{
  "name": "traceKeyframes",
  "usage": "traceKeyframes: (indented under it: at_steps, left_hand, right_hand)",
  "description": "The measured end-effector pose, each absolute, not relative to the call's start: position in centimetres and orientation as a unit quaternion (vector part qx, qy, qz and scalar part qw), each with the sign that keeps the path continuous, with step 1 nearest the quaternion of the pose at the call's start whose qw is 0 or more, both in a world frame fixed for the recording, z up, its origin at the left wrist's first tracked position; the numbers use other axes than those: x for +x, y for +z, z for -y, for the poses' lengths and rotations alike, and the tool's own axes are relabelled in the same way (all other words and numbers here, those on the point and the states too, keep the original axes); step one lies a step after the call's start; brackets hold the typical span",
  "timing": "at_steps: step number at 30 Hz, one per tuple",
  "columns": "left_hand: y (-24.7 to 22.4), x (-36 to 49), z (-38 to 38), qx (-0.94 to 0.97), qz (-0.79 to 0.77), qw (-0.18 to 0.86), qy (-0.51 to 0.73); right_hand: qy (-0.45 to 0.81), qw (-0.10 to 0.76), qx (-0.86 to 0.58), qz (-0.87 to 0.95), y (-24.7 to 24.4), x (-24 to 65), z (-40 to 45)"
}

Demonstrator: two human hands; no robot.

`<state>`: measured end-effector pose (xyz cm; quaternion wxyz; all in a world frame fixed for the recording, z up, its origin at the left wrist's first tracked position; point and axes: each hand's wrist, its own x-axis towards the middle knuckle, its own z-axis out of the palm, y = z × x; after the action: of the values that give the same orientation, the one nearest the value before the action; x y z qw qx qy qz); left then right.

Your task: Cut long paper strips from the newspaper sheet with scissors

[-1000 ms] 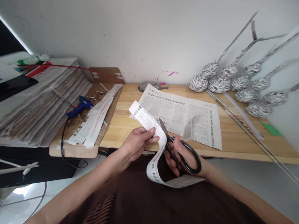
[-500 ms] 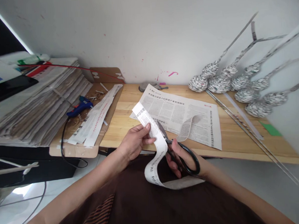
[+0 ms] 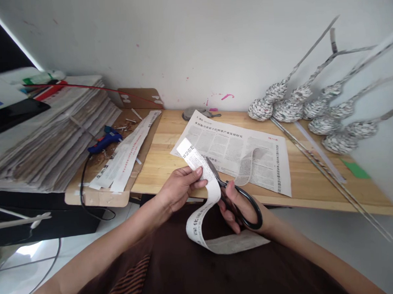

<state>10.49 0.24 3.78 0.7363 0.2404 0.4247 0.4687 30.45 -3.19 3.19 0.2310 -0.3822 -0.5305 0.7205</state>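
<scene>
My left hand point(image 3: 183, 185) pinches a printed newspaper strip point(image 3: 197, 162) between thumb and fingers, near its upper end. The strip curls down in a loop across my lap, its tail lying below my right wrist. In my right hand point(image 3: 237, 206) is a pair of black-handled scissors point(image 3: 252, 207), its blades along the strip's right edge. A narrower curled paper piece point(image 3: 244, 168) stands out on the right of the blades. Behind lies a newspaper sheet point(image 3: 229, 134) flat on the wooden table point(image 3: 154, 158).
On the left, a blue glue gun point(image 3: 105, 140) and cut paper strips point(image 3: 131, 157) lie on cardboard, beside a tall newspaper stack point(image 3: 74, 140). Woven paper gourds point(image 3: 288, 109) stand at the right, near long thin rods point(image 3: 319, 167) overhanging the table edge. A grey object point(image 3: 198, 113) sits by the wall.
My left hand and the strip's upper end have shifted slightly right, toward the scissors. The loop hangs a little lower and further left. My right hand has barely moved.
</scene>
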Motion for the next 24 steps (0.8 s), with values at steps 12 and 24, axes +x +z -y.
traceKeyframes:
  at_steps: [12,24]
  left_hand:
    - [3.8,10.3,0.0,0.256,-0.445,0.719,0.468]
    - [3.2,10.6,0.0,0.246,-0.432,0.738,0.457]
  right_hand:
    - [0.731,0.219,-0.364,0.534,3.2,30.6,3.1]
    - [0.709,0.219,-0.381,0.551,3.2,30.3,3.2]
